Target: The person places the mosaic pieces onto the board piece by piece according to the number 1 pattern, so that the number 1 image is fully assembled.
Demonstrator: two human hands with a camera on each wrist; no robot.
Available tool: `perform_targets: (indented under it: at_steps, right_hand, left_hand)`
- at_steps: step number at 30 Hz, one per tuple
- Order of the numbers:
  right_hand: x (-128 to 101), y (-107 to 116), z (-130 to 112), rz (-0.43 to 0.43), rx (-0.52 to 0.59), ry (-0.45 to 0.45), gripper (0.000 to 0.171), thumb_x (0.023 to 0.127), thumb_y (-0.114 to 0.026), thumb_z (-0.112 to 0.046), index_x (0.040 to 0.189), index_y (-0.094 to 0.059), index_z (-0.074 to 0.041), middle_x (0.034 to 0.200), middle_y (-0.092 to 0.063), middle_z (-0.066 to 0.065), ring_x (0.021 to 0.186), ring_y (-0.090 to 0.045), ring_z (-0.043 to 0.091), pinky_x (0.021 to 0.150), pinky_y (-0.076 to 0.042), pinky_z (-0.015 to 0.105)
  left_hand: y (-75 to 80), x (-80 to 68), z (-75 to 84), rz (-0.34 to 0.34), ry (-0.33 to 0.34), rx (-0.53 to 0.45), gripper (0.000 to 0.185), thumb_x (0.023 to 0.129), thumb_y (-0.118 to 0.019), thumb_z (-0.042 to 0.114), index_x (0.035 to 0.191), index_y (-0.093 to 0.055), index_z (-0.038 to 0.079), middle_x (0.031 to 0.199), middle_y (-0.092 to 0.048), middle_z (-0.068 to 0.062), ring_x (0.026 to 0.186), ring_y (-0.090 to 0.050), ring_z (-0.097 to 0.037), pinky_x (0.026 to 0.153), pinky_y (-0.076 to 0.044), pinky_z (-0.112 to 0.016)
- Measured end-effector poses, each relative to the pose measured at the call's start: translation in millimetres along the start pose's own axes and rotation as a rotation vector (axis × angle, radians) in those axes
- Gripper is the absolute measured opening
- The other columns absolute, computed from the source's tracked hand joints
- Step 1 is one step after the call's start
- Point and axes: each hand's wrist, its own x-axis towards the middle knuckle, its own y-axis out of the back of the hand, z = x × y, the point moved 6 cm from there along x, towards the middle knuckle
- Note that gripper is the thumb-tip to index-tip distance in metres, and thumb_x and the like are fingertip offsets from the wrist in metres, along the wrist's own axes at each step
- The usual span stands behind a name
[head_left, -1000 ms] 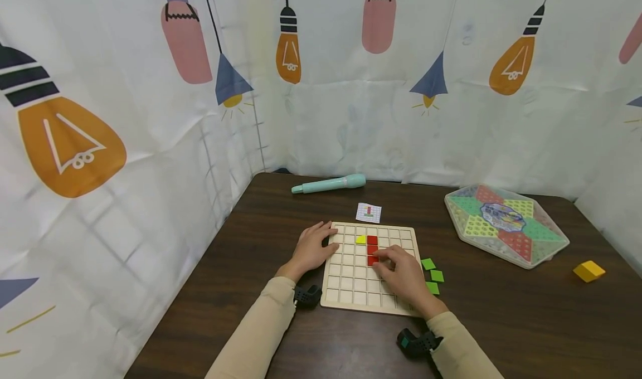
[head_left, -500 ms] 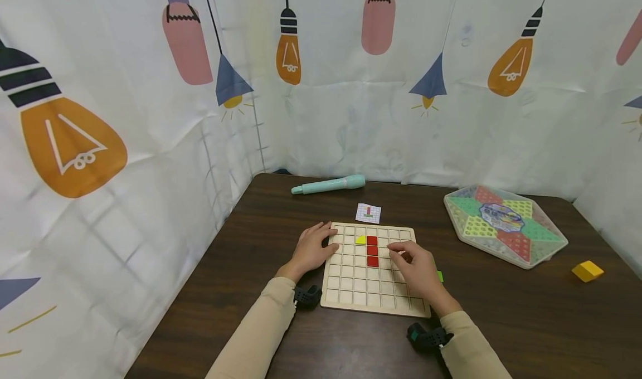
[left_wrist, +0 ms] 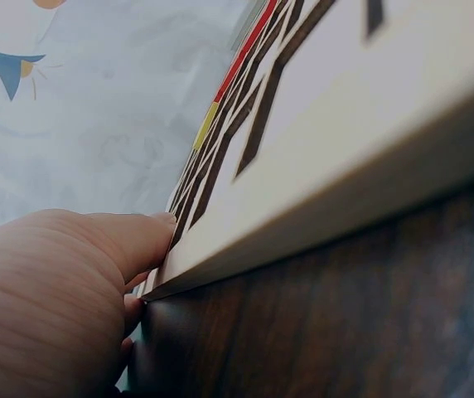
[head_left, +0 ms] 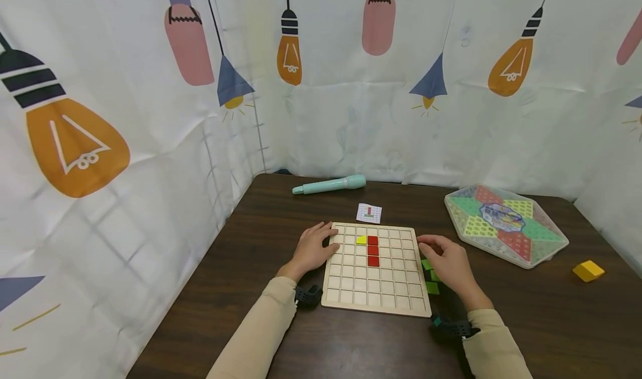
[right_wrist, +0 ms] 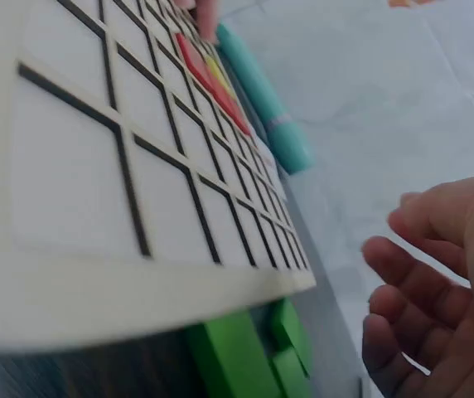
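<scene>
Hovering loose-fingered and apparently empty over the green square tiles (head_left: 429,276), right hand (head_left: 450,263) leaves the pale wooden grid board (head_left: 373,304) with four tiles placed, left hand (head_left: 312,249) flat on its edge.

green tiles (head_left: 429,276) lie flat on the table, just beside the gridded wooden board's (head_left: 351,290) right edge.
</scene>
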Motion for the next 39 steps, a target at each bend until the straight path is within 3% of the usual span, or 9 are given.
perform_targets:
  at_steps: [6,11,15,20,26,39]
  right_hand:
    - [-1.3,9.8,6.8,-0.047,-0.062,-0.041,0.036,0.090,-0.055,-0.035,0.115,-0.062,-0.010,0.104,-0.063,0.008,0.085,-0.059,0.021,0.062,-0.051,0.037]
    - [-2.2,11.8,11.7,-0.157,-0.136,-0.084,0.038,0.091,-0.055,-0.031,0.118,-0.060,-0.006,0.111,-0.061,0.016,0.092,-0.059,0.029,0.068,-0.051,0.041]
    - [-4.3,15.1,20.1,-0.232,-0.191,-0.169,0.037,0.090,-0.057,-0.026,0.118,-0.060,-0.003,0.113,-0.060,0.020,0.093,-0.058,0.033,0.069,-0.050,0.043]
    - [-6.7,14.0,21.3,-0.305,-0.214,-0.203,0.040,0.087,-0.061,-0.030,0.117,-0.060,-0.003,0.113,-0.059,0.020,0.090,-0.059,0.031,0.066,-0.050,0.041]
    - [-6.9,7.1,17.2,-0.327,-0.226,-0.161,0.039,0.085,-0.063,-0.025,0.116,-0.061,-0.001,0.105,-0.062,0.016,0.080,-0.060,0.022,0.059,-0.049,0.034]
    - [-4.5,0.5,21.2,-0.300,-0.222,-0.129,0.037,0.083,-0.066,-0.026,0.115,-0.062,-0.006,0.103,-0.061,0.012,0.086,-0.058,0.024,0.062,-0.049,0.035]
  left_hand:
    - [-0.3,-1.6,0.1,-0.005,-0.001,-0.015,0.046,0.090,-0.054,0.037,0.132,-0.049,0.019,0.145,-0.032,-0.001,0.135,-0.021,-0.020,0.111,-0.010,-0.044]
    - [1.3,-5.2,-2.1,0.015,0.028,-0.061,0.044,0.091,-0.054,0.037,0.131,-0.050,0.020,0.144,-0.034,0.002,0.135,-0.022,-0.016,0.110,-0.011,-0.044]
    - [2.2,-6.7,-3.2,0.044,0.031,-0.086,0.041,0.091,-0.054,0.035,0.129,-0.053,0.019,0.142,-0.037,0.003,0.134,-0.024,-0.015,0.110,-0.014,-0.045]
    - [2.1,-8.9,-3.7,0.054,0.040,-0.091,0.040,0.091,-0.055,0.034,0.127,-0.055,0.019,0.141,-0.039,0.004,0.134,-0.025,-0.015,0.110,-0.016,-0.043]
    - [3.0,-10.2,-5.0,0.066,0.062,-0.102,0.038,0.091,-0.055,0.034,0.126,-0.056,0.020,0.140,-0.040,0.005,0.134,-0.026,-0.015,0.110,-0.018,-0.041]
    - [3.9,-9.5,-4.8,0.071,0.055,-0.121,0.037,0.090,-0.056,0.033,0.125,-0.057,0.019,0.139,-0.041,0.005,0.133,-0.026,-0.013,0.111,-0.018,-0.040]
